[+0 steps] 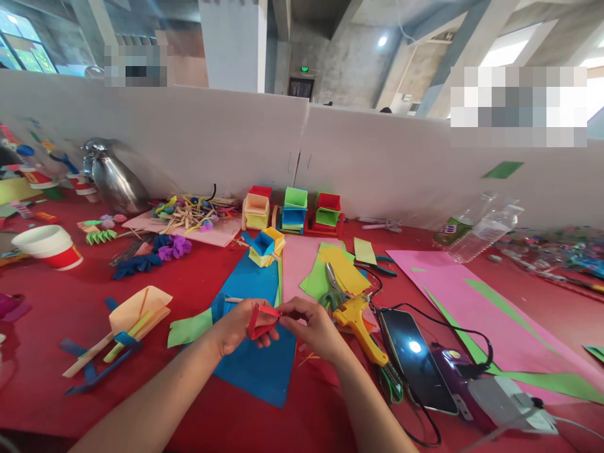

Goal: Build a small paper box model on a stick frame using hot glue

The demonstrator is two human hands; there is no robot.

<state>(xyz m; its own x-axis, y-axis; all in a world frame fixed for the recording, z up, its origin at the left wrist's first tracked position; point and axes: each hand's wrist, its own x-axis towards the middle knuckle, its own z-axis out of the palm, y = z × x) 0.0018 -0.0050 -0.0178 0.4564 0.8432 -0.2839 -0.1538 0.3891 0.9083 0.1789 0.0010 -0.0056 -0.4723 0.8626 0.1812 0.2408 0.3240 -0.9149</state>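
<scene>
A small folded red paper piece [262,321] is held in my left hand [236,330], above a sheet of blue paper [259,368]. My right hand [311,324] pinches at the right-hand tip of the same red paper; what exactly lies between its fingertips is too small to make out. Just beyond stands a blue and yellow folded paper box [267,245]. To the right of my right hand lie a yellow hot glue gun [361,324] and scissors [335,283]. A light green paper strip [191,328] lies left of my left hand.
Several coloured paper boxes [295,211] stand along the white partition [226,145]. At right are a phone [418,358], a power strip [509,402] with cables, pink paper [500,314] and plastic bottles [493,229]. Paper cups [50,245], a steel jug [113,179] and wooden sticks [191,214] are left.
</scene>
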